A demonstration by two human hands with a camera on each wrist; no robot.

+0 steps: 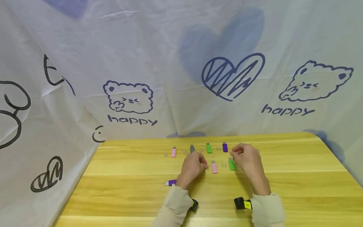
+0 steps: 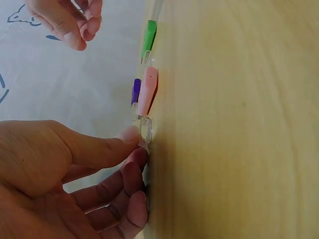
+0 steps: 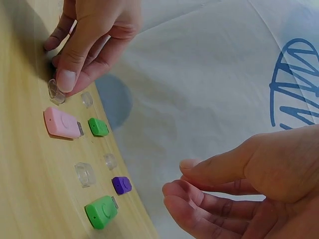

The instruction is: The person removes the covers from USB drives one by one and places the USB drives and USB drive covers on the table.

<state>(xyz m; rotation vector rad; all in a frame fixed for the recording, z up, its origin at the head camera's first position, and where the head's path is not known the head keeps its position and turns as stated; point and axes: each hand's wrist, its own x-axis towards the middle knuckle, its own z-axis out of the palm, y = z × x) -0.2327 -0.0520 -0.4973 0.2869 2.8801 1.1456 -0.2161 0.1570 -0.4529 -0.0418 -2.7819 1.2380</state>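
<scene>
My left hand (image 1: 193, 166) pinches a clear plastic cap (image 2: 145, 130) between thumb and forefinger, low over the tabletop. Just right of that cap lies a pink USB stick (image 1: 214, 167), its metal plug pointing away from me. Beyond it are another clear cap (image 3: 85, 175) and a green USB stick (image 3: 102, 212). My right hand (image 1: 248, 157) hovers by this green stick, fingers loosely curled, thumb near the forefinger, nothing visible between them. Behind, a purple USB stick (image 1: 225, 147) and a second green one (image 1: 209, 148) stand in the back row.
Farther left in the back row lie a second pink USB stick (image 1: 173, 152) and a grey one (image 1: 192, 148), partly covered by my left hand. Small clear caps lie between them. Another purple stick (image 1: 171, 182) sits beside my left forearm. A printed cloth (image 1: 175, 63) hangs behind the wooden table (image 1: 127, 195).
</scene>
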